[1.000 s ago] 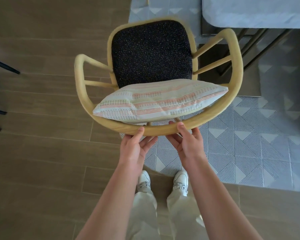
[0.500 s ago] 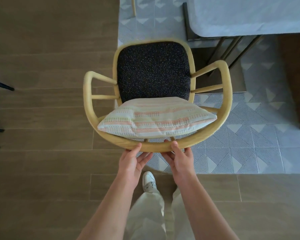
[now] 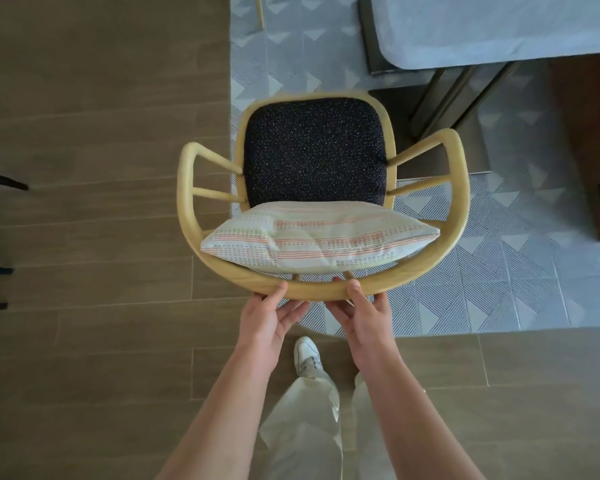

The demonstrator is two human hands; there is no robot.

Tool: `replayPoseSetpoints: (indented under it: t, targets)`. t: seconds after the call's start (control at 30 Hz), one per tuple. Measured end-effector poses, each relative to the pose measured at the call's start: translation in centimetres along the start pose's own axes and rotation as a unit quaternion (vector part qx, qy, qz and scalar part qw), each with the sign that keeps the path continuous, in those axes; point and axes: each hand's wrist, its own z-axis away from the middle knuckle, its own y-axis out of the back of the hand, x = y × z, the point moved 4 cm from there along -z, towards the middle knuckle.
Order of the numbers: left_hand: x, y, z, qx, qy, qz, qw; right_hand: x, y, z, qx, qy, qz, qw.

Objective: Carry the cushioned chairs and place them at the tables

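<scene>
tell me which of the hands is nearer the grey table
Right. The right hand grips the chair's back rail on the side toward the table; the left hand grips it farther away.

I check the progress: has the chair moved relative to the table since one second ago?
Yes. The wooden armchair has moved away from the grey table; more patterned tile floor shows between them.

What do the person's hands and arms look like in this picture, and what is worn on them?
Both forearms are bare, with no sleeves in view. The left hand and right hand wear no gloves, and no rings or watch can be seen. Below them show pale cream trousers and a white shoe.
</scene>
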Motion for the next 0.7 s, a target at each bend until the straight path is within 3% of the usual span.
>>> replayPoseSetpoints:
  t: [0.7]
  targets:
    - [7.1,-6.9,-5.1,-0.017,-0.039,-0.025,0.999,-6.6,-6.9,-5.8,-0.058,0.017,-0.014,0.998]
